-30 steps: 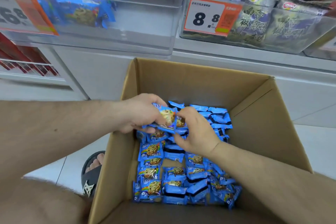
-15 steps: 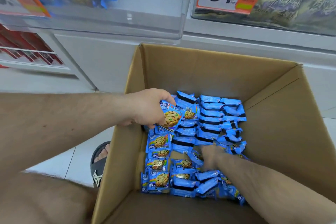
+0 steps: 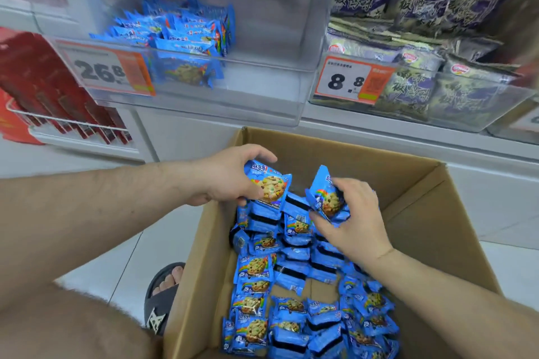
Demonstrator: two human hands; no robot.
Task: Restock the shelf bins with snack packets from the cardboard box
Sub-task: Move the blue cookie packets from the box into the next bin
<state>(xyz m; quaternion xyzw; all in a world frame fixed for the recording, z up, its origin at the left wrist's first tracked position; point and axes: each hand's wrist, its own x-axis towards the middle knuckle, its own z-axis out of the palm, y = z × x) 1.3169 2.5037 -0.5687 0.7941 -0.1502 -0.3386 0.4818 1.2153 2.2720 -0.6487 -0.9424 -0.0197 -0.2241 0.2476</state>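
Observation:
An open cardboard box on the floor holds several blue cookie snack packets. My left hand grips a stack of blue packets over the box's left rim. Just to the right, my right hand holds more blue packets above the pile. A clear shelf bin straight ahead contains a small heap of the same blue packets on its left side.
To the right, another clear bin is packed with dark green snack bags and carries an 8.8 price tag. A 26.8 tag hangs on the cookie bin. Red packs fill a wire rack at left. My sandalled foot stands beside the box.
My right hand came up out of the box with packets in its grip. The left hand rose slightly with its stack. The view tilted up toward the shelf bins.

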